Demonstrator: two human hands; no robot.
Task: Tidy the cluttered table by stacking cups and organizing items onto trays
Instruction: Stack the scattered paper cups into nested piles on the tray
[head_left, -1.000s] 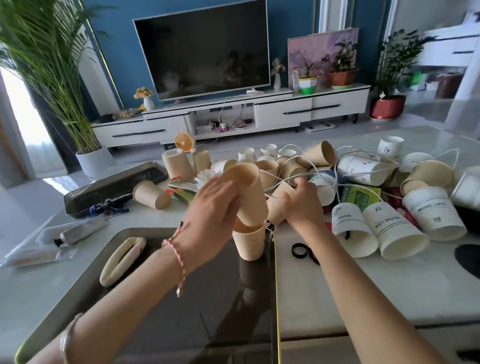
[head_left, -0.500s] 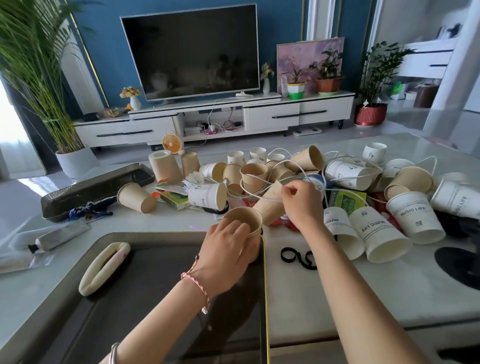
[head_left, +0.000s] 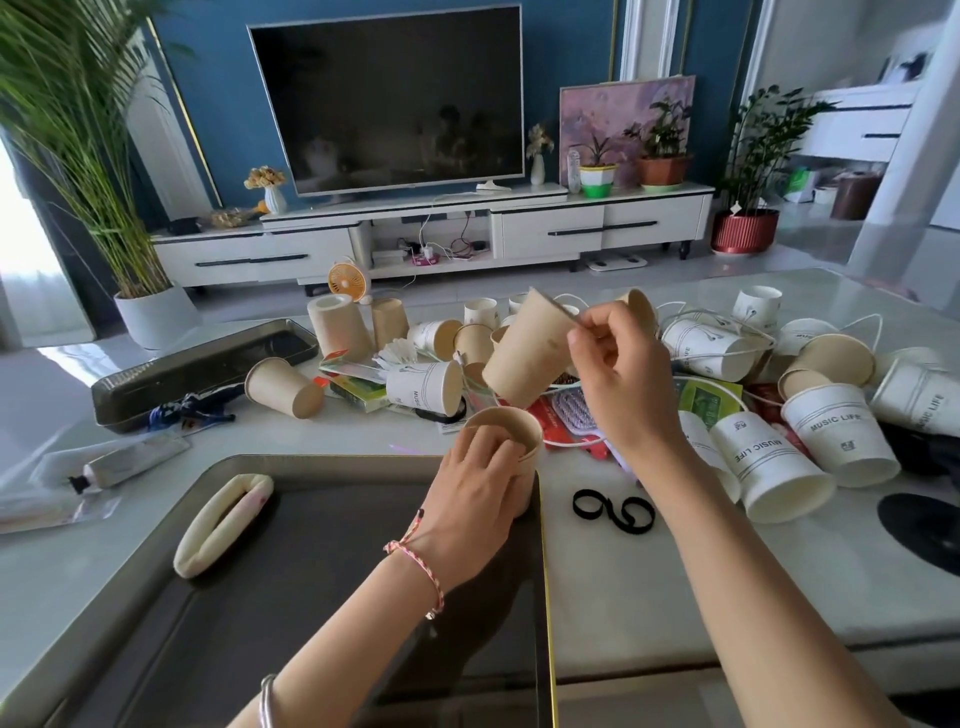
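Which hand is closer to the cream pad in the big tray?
Left. The left hand grips an upright cup on the tray, right of the cream pad; the right hand holds a raised cup farther right.

Blue wall, white TV cabinet

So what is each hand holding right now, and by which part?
The right hand pinches a raised brown cup by its rim. The left hand grips the upright brown cup round its side wall.
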